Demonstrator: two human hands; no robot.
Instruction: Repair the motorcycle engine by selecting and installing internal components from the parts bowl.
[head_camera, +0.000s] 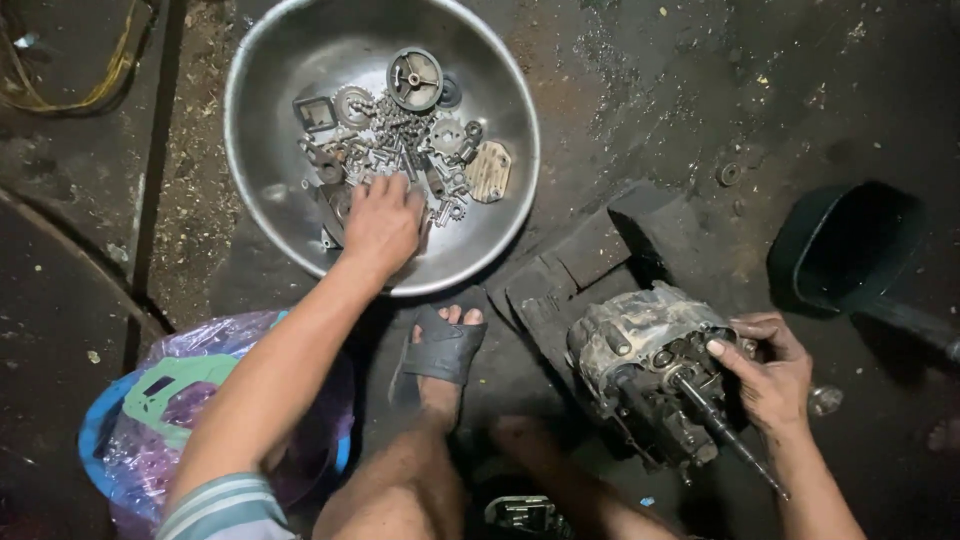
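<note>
My left hand is down inside the metal bowl, palm facing the bottom, fingers spread loosely over the small parts heaped there. The fingertips touch the near edge of that pile of bolts, gears and brackets; I cannot tell whether anything is pinched under the palm, since the back of my hand hides it. Just beyond my fingers lie a toothed sprocket and a round slotted disc, and off to the right of them a flat oval plate.

My right hand is curled against the far side of the engine block, thumb laid on top and fingers wrapped round its edge, closed on the casting. A long shaft sticks out of the block toward me, just beside my wrist.

Between my two arms my foot in a black sandal rests on the floor, which is dark, oily and strewn with grit. The block sits on flat dark wooden pieces. Beyond my right hand is a black tub. Under my left forearm lies a clear plastic bag with a green gasket inside.
</note>
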